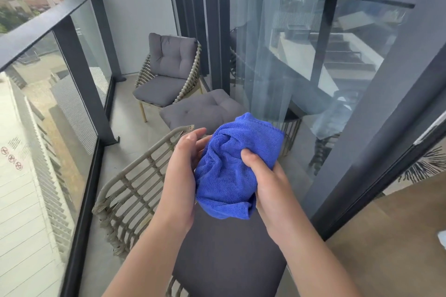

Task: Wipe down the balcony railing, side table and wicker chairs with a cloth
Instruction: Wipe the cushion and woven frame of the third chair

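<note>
Holding the blue cloth bunched up between my two hands, I have it in the air above the near wicker chair, over that chair's dark seat cushion. My right hand grips the cloth from the right side, thumb pressed into the folds and fingers wrapped behind it. My left hand lies against the cloth's left edge with fingers nearly straight, more cupping than clenching. Just beyond the cloth sits a grey padded footstool, and past that a second wicker chair with grey cushions stands against the far wall. A small dark side table stands to the right of the footstool, beside the glass door. Along my left runs the balcony railing, a dark top rail over glass panels, well apart from my hands.
</note>
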{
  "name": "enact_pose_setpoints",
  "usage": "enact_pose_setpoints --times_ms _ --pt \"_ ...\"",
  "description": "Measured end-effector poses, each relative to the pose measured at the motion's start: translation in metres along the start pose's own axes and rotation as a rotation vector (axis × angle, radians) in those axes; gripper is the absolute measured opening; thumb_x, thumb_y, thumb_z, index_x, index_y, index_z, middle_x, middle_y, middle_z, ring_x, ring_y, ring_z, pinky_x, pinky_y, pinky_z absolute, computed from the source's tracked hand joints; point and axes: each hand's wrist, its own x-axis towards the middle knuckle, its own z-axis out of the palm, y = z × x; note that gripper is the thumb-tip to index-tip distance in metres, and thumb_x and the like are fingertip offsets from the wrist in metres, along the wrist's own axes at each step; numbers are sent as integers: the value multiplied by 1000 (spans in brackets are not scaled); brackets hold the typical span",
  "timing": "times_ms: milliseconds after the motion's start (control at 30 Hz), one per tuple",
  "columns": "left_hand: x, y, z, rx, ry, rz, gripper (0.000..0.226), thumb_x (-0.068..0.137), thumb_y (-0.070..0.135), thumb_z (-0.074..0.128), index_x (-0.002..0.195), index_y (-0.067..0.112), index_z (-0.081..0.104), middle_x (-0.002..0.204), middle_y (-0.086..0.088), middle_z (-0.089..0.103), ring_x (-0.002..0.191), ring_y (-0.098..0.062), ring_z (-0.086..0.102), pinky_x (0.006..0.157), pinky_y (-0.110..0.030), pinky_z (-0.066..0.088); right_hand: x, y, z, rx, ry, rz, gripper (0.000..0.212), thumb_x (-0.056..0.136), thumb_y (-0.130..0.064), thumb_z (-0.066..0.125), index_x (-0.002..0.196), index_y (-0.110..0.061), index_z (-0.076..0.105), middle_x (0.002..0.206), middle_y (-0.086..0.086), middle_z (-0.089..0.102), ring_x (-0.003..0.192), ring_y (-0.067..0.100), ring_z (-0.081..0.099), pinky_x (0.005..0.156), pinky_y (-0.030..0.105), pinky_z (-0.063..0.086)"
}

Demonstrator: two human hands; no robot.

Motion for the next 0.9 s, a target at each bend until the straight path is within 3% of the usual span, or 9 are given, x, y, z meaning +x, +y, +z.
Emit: enact_pose_setpoints --times_ms 233,333,433,567,733,900 --pt "-1 -15 -25 104 86 -8 44 99 51 43 126 24 66 122 6 74 120 -16 66 111 -51 45 5 23 5 -8 5 65 43 76 -48 74 116 -32 72 117 -5 77 113 21 72 108 53 50" --pt "-2 -26 -42 131 172 -28 39 106 41 39 123 21 67 120 5 75 114 -10 68 105 -42 48 8 37 9 -9 1 128 39 75 -45 73 112 -32 74 114 -4 78 110 22 73 108 54 50" --pt "-5 -35 -66 122 257 -61 43 98 48 45 123 21 67 117 6 76 111 -8 70 95 -35 50 12 51 16 -26 -11 183 49 74 -46 75 120 -30 69 115 -4 77 110 22 73 108 55 50" --pt "-11 -40 -93 80 347 -109 40 106 43 40 125 20 67 117 4 76 113 -11 69 99 -37 51 19 65 31 -56 -43 224 23 92 -33 73 115 -32 70 114 -5 78 110 22 73 108 54 50" --pt "-14 -38 -126 61 437 -97 35 106 37 41 121 21 68 118 2 75 112 -13 70 89 -32 51 21 81 64 -103 -92 268 42 79 -43 75 119 -31 70 115 -5 77 110 22 73 108 55 50" --pt "-6 -27 -163 35 432 -123 32 106 34 44 124 19 66 120 1 74 109 -12 71 86 -30 52 22 95 96 -92 -65 293 24 96 -28 69 120 -30 67 114 -5 78 110 21 73 108 52 50"
